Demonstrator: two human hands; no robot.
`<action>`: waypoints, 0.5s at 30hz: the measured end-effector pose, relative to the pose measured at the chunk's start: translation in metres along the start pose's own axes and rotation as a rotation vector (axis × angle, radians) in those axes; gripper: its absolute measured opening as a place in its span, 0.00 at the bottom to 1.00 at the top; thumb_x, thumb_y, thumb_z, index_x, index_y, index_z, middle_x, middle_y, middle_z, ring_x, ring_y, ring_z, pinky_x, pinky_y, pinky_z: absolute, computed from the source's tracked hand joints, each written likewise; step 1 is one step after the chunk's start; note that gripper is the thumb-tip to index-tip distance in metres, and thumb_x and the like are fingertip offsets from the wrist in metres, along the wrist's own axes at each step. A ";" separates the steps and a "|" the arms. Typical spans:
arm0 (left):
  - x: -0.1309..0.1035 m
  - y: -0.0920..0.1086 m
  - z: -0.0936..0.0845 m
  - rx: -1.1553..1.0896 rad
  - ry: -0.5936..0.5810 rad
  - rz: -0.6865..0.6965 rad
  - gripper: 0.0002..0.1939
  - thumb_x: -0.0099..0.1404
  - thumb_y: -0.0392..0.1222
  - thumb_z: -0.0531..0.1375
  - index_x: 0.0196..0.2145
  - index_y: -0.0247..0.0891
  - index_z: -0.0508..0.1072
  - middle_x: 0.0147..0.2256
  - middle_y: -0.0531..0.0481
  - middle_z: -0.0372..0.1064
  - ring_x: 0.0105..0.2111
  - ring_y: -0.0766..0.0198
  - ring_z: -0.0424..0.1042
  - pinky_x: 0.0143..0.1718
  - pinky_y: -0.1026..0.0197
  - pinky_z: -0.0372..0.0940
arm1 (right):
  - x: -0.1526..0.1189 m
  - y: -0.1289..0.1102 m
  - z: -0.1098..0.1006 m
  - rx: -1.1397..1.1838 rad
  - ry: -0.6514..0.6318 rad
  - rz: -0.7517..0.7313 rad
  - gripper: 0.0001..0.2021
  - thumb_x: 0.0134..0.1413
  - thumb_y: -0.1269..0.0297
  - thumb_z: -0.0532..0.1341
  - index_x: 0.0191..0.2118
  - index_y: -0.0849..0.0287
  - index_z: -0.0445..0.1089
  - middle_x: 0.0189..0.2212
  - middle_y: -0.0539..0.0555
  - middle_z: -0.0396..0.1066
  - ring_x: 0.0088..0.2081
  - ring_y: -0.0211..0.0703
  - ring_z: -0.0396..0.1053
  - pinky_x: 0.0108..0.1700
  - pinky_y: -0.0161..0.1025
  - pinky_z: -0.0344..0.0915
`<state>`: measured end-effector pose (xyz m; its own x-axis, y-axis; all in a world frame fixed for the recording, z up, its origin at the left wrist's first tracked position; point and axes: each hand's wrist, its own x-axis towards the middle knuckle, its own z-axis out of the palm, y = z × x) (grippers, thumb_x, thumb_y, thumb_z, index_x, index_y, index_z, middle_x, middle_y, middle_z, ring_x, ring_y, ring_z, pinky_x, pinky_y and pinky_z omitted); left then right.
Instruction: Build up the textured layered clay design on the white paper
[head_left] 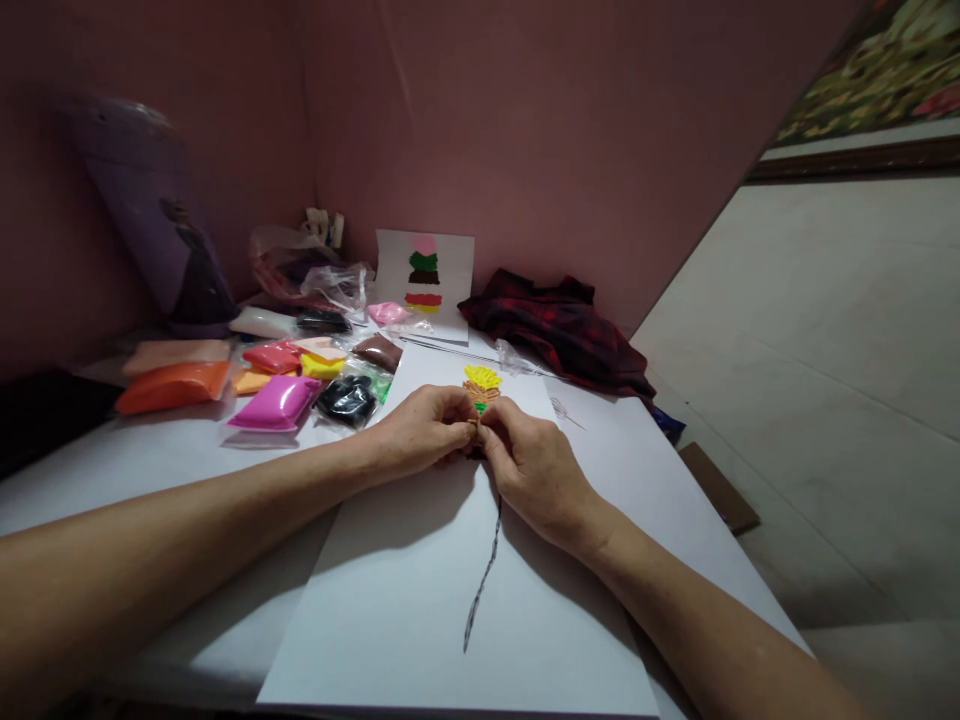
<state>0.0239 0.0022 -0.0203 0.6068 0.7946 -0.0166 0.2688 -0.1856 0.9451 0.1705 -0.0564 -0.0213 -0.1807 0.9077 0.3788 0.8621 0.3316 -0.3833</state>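
On a large white sheet [420, 600] lies a picture with a yellow fringed shape [482, 377] at its top, a brown part [480, 392] beneath and a bit of green. Just below these, my left hand [420, 430] and my right hand [536, 465] meet, fingertips pinched on a small brown piece [475, 424]. Part of that piece is hidden by the fingers. A dark, wavy line [484, 575] runs down the sheet from beneath my right hand.
Bagged coloured packets, among them a magenta one [276, 403] and an orange one [174, 387], lie on the left. Behind stand a paper with coloured blocks [450, 270] and a purple container [150, 210]. Dark red plaid cloth [555, 325] lies at the back right.
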 end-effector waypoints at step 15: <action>0.000 0.000 0.000 0.015 0.000 0.011 0.02 0.54 0.35 0.55 0.26 0.36 0.63 0.21 0.56 0.62 0.18 0.72 0.60 0.20 0.68 0.57 | 0.000 -0.001 -0.001 -0.008 -0.004 -0.012 0.03 0.56 0.71 0.52 0.33 0.58 0.62 0.27 0.52 0.71 0.26 0.41 0.66 0.29 0.35 0.57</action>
<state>0.0236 0.0023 -0.0201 0.6098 0.7925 -0.0059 0.2730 -0.2030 0.9403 0.1701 -0.0566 -0.0204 -0.1931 0.9046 0.3799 0.8638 0.3404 -0.3715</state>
